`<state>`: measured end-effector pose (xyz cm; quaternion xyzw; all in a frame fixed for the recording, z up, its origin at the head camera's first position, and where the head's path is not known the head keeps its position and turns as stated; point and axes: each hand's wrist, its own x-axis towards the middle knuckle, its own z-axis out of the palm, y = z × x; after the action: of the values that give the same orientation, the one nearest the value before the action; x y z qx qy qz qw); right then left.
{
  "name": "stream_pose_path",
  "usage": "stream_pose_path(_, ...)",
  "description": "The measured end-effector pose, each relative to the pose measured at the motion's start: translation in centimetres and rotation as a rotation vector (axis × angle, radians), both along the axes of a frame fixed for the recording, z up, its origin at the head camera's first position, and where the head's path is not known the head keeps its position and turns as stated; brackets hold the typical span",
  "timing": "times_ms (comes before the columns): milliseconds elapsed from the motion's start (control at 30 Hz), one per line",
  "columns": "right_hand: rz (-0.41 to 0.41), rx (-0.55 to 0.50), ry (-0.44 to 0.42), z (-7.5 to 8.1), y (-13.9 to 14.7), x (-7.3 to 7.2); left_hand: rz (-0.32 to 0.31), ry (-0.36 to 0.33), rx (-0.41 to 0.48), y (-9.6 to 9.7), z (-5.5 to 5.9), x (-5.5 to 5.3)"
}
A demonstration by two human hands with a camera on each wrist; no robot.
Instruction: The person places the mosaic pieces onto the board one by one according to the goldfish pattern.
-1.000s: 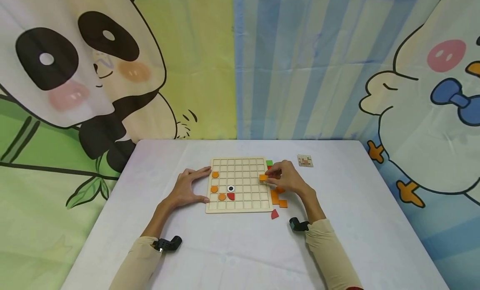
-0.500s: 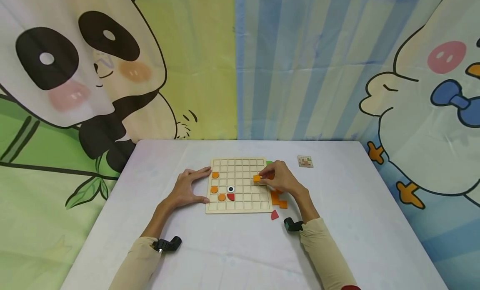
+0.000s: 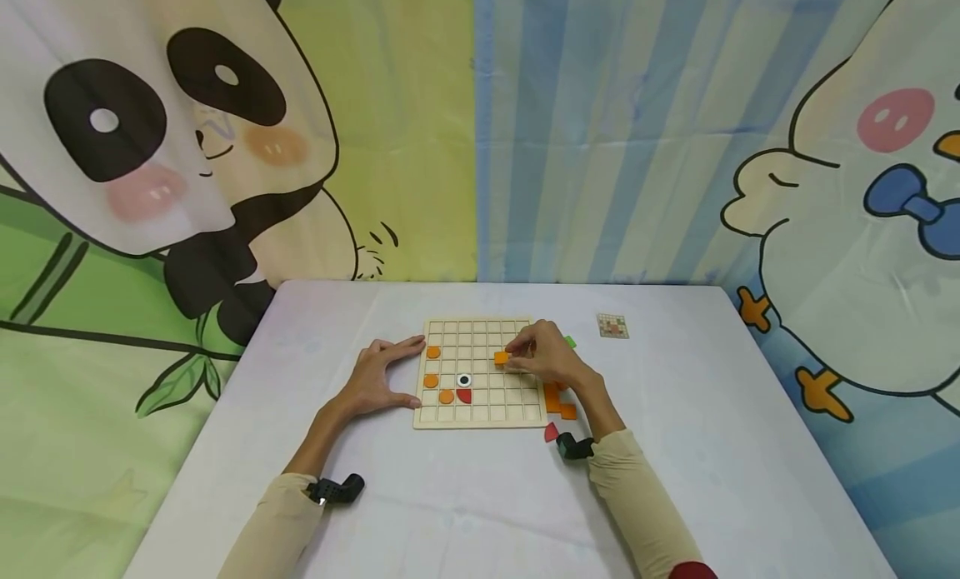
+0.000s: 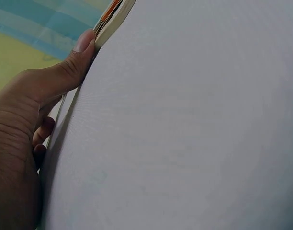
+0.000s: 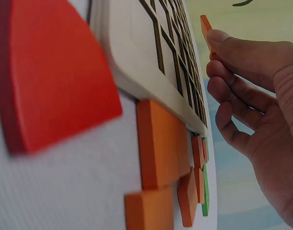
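A pale wooden grid board (image 3: 487,412) lies on the white table. My left hand (image 3: 372,381) rests spread along its left edge, thumb near the front corner, fingertips farther back; the thumb (image 4: 77,62) touches the rim in the left wrist view. Between thumb and fingers, my right hand (image 3: 546,352) pinches an orange square tile (image 3: 501,358), held above the board's right half. In the right wrist view the tile (image 5: 206,31) is seen nearly edge-on. Set in the board are orange discs (image 3: 431,381), a white disc with a black dot (image 3: 464,381) and a red quarter-round piece (image 3: 464,396).
Right of the board lie orange tiles (image 3: 568,411), a red fan-shaped piece (image 3: 551,431) and a green piece (image 3: 571,341), partly hidden by the right hand. A small patterned card (image 3: 612,326) lies at the back right. Cartoon-printed cloth (image 3: 405,146) stands behind the table.
My right hand has moved left over the board with the orange square tile. The left hand stays at the board's left edge. The view has shifted slightly.
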<state>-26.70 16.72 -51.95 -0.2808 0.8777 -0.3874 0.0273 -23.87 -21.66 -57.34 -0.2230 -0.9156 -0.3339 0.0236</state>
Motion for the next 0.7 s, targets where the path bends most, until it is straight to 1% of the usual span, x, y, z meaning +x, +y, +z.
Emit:
stream_pose_path(233, 0.026, -0.031, -0.019, -0.3, -1.2, -0.4, -0.006, 0.004, 0.006, 0.1, 0.2, -0.1)
stream_pose_path(467, 0.057, -0.072, -0.043, -0.9, -2.7, -0.9, -0.013, 0.022, 0.007, 0.0, -0.2, -0.2)
stream_pose_path(567, 0.067, -0.065, -0.049, -1.0, -3.3, -0.9, -0.012, 0.031, 0.007, 0.0, -0.4, -0.2)
stream_pose_path(700, 0.068, -0.054, -0.052, -1.0, -4.1, -0.7, 0.001, 0.015, 0.008, 0.0, -0.3, -0.1)
